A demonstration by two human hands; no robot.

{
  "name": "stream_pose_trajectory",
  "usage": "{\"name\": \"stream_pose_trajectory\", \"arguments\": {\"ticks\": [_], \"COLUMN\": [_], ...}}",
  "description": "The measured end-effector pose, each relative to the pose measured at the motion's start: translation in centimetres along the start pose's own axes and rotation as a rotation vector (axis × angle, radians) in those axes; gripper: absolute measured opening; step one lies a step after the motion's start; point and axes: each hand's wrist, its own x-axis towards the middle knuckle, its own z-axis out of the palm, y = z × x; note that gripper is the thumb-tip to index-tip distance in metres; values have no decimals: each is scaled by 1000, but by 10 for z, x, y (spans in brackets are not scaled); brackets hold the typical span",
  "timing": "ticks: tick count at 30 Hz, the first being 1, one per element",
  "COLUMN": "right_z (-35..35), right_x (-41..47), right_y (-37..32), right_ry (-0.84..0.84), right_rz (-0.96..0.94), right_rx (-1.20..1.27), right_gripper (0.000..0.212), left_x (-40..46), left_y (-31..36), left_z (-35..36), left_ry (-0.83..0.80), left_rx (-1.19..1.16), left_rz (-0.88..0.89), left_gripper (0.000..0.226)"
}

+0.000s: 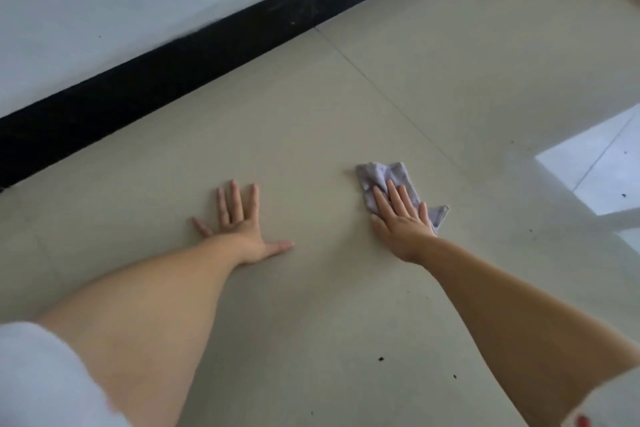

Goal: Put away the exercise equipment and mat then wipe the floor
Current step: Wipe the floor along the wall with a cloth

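Note:
A small pale lilac cloth [381,175] lies crumpled on the beige tiled floor [311,135], right of centre. My right hand [403,218] presses flat on the cloth's near part with straight fingers, so only its far end and a right corner show. My left hand [239,222] rests flat on the bare floor to the left, fingers spread, thumb pointing right, about a hand's width from the cloth. No exercise equipment or mat is in view.
A black skirting board [173,66] runs diagonally under a white wall [104,3] at the top left. A bright patch of light [595,166] falls on the floor at the right. Small dark specks [381,358] dot the tiles near my right forearm.

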Motion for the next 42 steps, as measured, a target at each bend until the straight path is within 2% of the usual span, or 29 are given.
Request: {"name": "stream_pose_trajectory", "arguments": {"ticks": [4, 12, 17, 19, 22, 26, 28, 32, 36, 39, 40, 42], "right_z": [-27, -20, 17, 35, 51, 48, 34, -25, -75, -62, -49, -13], "right_x": [35, 30, -25, -52, -66, -55, -32, 54, 109, 96, 85, 55], "right_y": [5, -23, -96, -125, -144, -116, -89, -18, 34, 2, -18, -57], "right_ry": [35, 31, -100, -181, -200, -161, -84, 82, 134, 189, 201, 227], "right_rz": [90, 177, 29, -34, -54, -151, -141, 45, 215, 249, 199, -58], "right_rx": [36, 53, 97, 73, 66, 26, 8, 49, 118, 127, 91, -54], "right_gripper": [60, 64, 64, 73, 100, 92, 93, 60, 58, 58, 59, 60], "left_x": [-1, -2, -7, -11, -11, -10, -8, -6, -5, -7, -7, -6], "left_y": [-4, -4, -2, -2, 0, 1, 1, 2, 1, -2, -3, -3], "left_z": [8, 6, 2, -2, -3, -1, 3, 5, 8, 6, 7, 8], "left_ry": [40, 17, 17, 20, 12, 13, 29, 26, 80, 66, 70, 95], "left_rx": [-25, -41, -59, -49, -38, -50, -33, -18, -4, -35, -57, -78], "left_rz": [5, 1, 31, 40, 43, 9, -8, -28, -34, -11, 2, 22], "left_gripper": [129, 130, 129, 126, 120, 122, 127, 131, 130, 129, 128, 127]}}
